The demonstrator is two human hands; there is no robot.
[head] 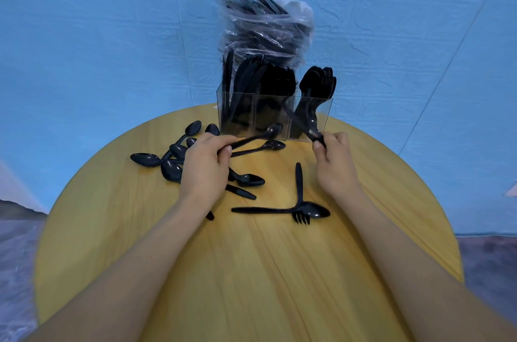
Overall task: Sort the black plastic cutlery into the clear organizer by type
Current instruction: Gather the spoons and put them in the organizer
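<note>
Yellow table (pixel 251 271): spoons (pixel 251 138) pinched in both hands (pixel 205 166).

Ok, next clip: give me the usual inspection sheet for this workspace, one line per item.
Surface: round yellow wood-grain table.
Job's things: clear organizer at the far edge, three compartments holding black cutlery; loose spoons at left; a fork crossing a spoon in the middle.
Clutter: plastic bag of cutlery behind the organizer.
Hands: left hand grips spoon handles; right hand pinches a black handle by the right compartment.
Cables: nothing seen.
Surroundings: blue backdrop.
</note>
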